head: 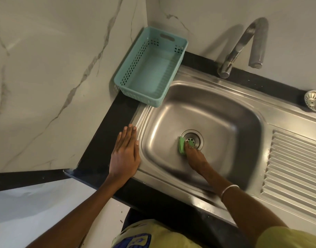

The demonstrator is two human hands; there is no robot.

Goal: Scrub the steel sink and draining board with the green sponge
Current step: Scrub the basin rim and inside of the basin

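1. A steel sink [203, 111] fills the middle of the view, set in a black counter [107, 140] against a pale marbled wall [46, 68]. Its basin lies under the right hand and just to the right of the left hand.

2. The ribbed draining board [295, 169] stretches away to the right of the right hand. It looks dry and untouched, so most of the scrubbing probably lies ahead.

3. An empty teal plastic basket [150, 68] sits beyond the left hand, on the counter's far corner, overlapping the sink rim. A curved steel tap [243, 49] stands beyond the right hand. A loose round strainer [313, 100] rests far off to the right.

4. The left hand [125, 154] lies flat, palm down, fingers straight and together, across the counter edge and sink rim. It holds nothing and seems to steady the body.

5. The right hand [193, 156], blurred, reaches down into the basin. Its fingers press onto the green sponge [182, 146]; whether they curl around it cannot be told.

6. The sponge sits at the fingertips, touching the left edge of the drain [192, 139].

7. To scrub well here: keep firm pressure, circle the drain ring, then work outward up the basin walls and corners before moving right to the ribs.
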